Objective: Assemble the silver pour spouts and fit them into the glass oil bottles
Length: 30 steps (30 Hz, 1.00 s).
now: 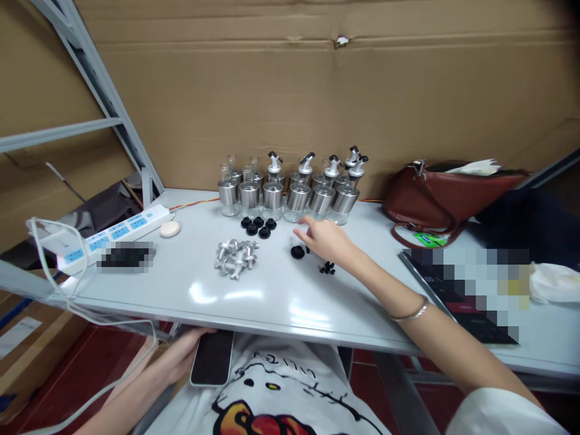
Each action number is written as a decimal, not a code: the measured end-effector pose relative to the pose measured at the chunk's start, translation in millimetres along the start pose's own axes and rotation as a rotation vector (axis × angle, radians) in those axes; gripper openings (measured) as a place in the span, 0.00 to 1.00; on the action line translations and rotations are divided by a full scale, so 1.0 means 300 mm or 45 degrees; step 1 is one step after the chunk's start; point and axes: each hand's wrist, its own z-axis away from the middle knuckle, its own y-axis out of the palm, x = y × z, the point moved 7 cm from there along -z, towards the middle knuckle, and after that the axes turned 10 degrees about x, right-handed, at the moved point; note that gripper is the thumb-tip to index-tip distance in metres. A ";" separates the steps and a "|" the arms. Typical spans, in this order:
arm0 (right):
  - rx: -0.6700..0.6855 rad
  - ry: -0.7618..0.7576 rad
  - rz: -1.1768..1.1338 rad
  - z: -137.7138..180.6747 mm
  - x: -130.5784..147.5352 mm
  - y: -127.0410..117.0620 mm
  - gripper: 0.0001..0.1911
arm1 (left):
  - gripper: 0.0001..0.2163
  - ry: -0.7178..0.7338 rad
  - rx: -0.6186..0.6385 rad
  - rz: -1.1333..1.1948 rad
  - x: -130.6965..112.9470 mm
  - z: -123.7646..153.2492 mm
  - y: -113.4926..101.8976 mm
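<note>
Over the middle of the table, my right hand is open, thumb and index finger apart, pointing left. Just below its fingertips lie a round black cap and a small black piece. Several tiny black parts sit under my wrist. My left hand is down at the table's front edge, against the side of a smartphone with a dark screen; its fingers are partly hidden and seem closed around the phone. Left of my right hand are several black stoppers and a pile of silvery pour spouts.
Several steel-sleeved glass bottles stand in rows at the back, some with pourer tops. To the left are a power strip, a round whitish object and a white cable. A brown handbag and a dark flat panel are at right.
</note>
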 end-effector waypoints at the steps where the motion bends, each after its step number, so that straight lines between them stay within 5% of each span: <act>1: 0.040 0.022 0.018 -0.005 -0.001 0.007 0.20 | 0.11 -0.010 -0.009 -0.061 -0.001 0.004 -0.002; 4: 0.074 -0.091 0.029 -0.011 0.048 0.020 0.24 | 0.16 -0.019 0.008 -0.202 -0.008 0.016 0.004; 8: 0.059 -0.305 0.087 -0.022 0.171 0.023 0.24 | 0.11 0.003 0.051 -0.021 -0.008 0.031 0.024; 13: 0.148 -0.407 0.271 -0.056 0.250 0.043 0.13 | 0.07 -0.015 0.055 0.255 0.017 0.050 0.003; 22: 0.063 -0.364 0.135 -0.038 0.154 0.043 0.12 | 0.08 -0.009 0.288 0.401 0.034 0.052 -0.012; 30: 0.058 -0.355 0.045 -0.016 0.122 0.048 0.12 | 0.05 0.000 0.293 0.388 0.001 0.053 0.025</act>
